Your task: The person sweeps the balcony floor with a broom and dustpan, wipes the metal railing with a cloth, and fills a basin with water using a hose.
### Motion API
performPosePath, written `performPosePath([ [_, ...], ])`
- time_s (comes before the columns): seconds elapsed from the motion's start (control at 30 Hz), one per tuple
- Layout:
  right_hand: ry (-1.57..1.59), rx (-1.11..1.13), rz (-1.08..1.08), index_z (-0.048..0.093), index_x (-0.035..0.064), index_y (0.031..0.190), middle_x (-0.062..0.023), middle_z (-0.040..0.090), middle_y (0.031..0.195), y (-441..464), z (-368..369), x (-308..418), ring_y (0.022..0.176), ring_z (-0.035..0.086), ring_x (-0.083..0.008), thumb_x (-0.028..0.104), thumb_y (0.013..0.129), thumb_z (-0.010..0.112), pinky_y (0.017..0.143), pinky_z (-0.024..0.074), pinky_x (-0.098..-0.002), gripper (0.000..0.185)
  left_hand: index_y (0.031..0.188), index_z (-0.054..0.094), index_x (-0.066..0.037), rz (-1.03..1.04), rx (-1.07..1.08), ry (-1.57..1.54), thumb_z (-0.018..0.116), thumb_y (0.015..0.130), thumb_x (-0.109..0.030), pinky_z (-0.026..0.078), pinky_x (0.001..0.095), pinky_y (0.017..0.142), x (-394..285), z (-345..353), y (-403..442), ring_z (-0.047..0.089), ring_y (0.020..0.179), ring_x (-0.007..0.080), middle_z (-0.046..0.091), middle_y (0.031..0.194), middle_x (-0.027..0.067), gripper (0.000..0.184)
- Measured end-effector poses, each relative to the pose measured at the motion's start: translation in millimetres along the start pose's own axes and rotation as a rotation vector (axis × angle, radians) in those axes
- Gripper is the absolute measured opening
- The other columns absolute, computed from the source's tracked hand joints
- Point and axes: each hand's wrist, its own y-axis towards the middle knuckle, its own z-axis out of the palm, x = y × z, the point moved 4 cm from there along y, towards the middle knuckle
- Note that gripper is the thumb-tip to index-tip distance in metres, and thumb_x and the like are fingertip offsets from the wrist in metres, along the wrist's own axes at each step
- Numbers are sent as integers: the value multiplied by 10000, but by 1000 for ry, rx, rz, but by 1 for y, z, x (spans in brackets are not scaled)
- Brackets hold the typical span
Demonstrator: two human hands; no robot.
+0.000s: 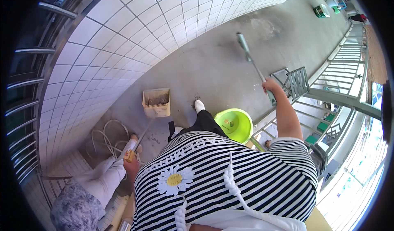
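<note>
1. Basin (243,118), 4 o'clock: glossy, smooth plastic.
2. Dustpan (156,111), 9 o'clock: dull plastic.
3. Long-handled tool (248,58), 2 o'clock: smooth shaft.
4. Wall tiles (135,34), 11 o'clock: glossy, smooth.
5. Floor (205,62), 12 o'clock: matt.
6. Bars (35,51), 10 o'clock: shiny metal.

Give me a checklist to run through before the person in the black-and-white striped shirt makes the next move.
1. Right hand gripping the long-handled, pale green tool: ok, fingers wrapped around it.
2. Left hand holding the yellow grip of the beige, box-shaped plastic dustpan: ok.
3. Tool's far end touching the smooth grey floor: cannot tell from this angle.
4. Round, lime-green plastic basin clear of the tool: ok, they stand apart.
5. Dustpan clean inside: not ok, dark marks or bits show.
6. Room around the neighbour in pale trousers: probably not ok, a leg is close to the yellow grip.
</note>
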Motion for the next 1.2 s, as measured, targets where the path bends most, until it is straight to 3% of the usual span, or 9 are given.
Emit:
performPosePath([
  [0.2,-73,-91,50,556,16,537,-116,553,531,133,17,19,455,544,-219,118,641,470,437,437,-340,169,1092,444,-29,63,85,21,507,702,12,368,183,422,9,2,30,431,498,63,529,774,38,397],
  [0.27,-893,157,-436,574,24,517,-100,579,561,134,57,40,477,553,-225,122,621,472,495,450,-331,175,1097,433,-25,56,91,69,510,714,1,359,189,420,3,4,37,425,504,67,521,798,40,392],
  [0.3,-563,83,-125,565,2,621,-131,560,560,77,60,67,476,549,-238,78,620,469,467,443,-337,122,1102,422,-22,50,99,104,512,725,-10,350,195,417,3,4,41,418,510,72,512,823,43,387],
  [0.63,-151,106,-119,467,-15,800,-108,508,522,35,-8,59,409,512,-201,36,637,467,398,436,-331,171,1062,477,-22,94,37,205,518,708,-62,383,223,444,0,8,65,453,489,85,519,667,34,358],
  [0.83,-642,-17,-122,565,-28,682,-156,555,563,130,45,102,453,552,-257,119,612,503,451,442,-362,175,1054,486,-32,66,27,301,527,710,-95,399,231,462,-19,-1,91,467,493,92,533,681,42,352],
  [0.9,-1169,154,-518,602,46,570,-115,592,644,131,90,117,601,583,-272,170,611,595,584,467,-340,131,1046,491,-37,23,43,352,525,713,-105,398,234,459,-28,-3,100,470,499,91,533,680,41,342],
  [1.03,-1427,401,-686,568,-12,754,-169,572,661,94,184,130,515,571,-268,150,637,530,499,460,-372,204,1044,482,-34,107,88,228,525,701,-67,382,225,438,-9,-13,142,458,495,78,524,675,34,347],
  [1.1,-870,193,-275,534,22,942,-222,563,787,77,190,119,613,572,-316,86,618,562,566,466,-365,332,1044,477,-32,29,131,150,523,696,-50,374,221,430,0,-11,154,453,496,73,522,675,32,352],
  [1.2,-712,226,-262,386,15,1113,-242,554,798,28,154,129,595,574,-309,52,625,496,546,469,-367,501,1055,465,-33,32,108,186,514,688,-25,360,213,416,-10,-9,161,439,482,68,517,669,30,370],
])
